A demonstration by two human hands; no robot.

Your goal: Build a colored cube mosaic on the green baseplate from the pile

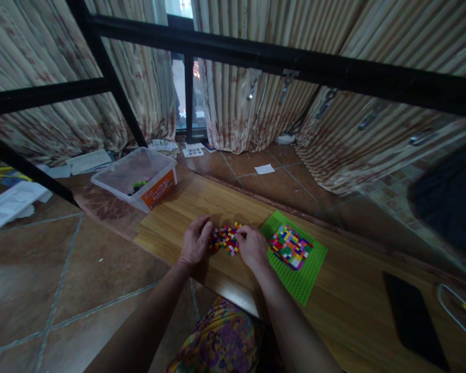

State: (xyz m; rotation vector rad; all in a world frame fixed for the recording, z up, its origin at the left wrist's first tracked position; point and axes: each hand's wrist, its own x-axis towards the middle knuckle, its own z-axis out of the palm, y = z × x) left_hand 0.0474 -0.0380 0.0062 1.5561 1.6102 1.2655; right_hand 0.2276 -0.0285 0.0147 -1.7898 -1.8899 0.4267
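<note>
A heap of small coloured toy bricks (225, 238) lies loose on the wooden bench top. My left hand (196, 240) rests at the heap's left edge, its fingers loosely curved and apart, with no brick seen in it. At the heap's right side, my right hand (252, 246) has thumb and forefinger pinched together; whatever is between them is too small to make out. Just right of that hand lies a green studded baseplate (303, 287). A dense multicoloured patch of bricks (290, 246) covers its upper middle.
A clear plastic tub (135, 171) with an orange label and a few green pieces stands at the bench's far left end. A dark flat tablet-like object (413, 316) and a white cable (456, 311) lie on the right. A black metal frame (256, 52) crosses before the curtains.
</note>
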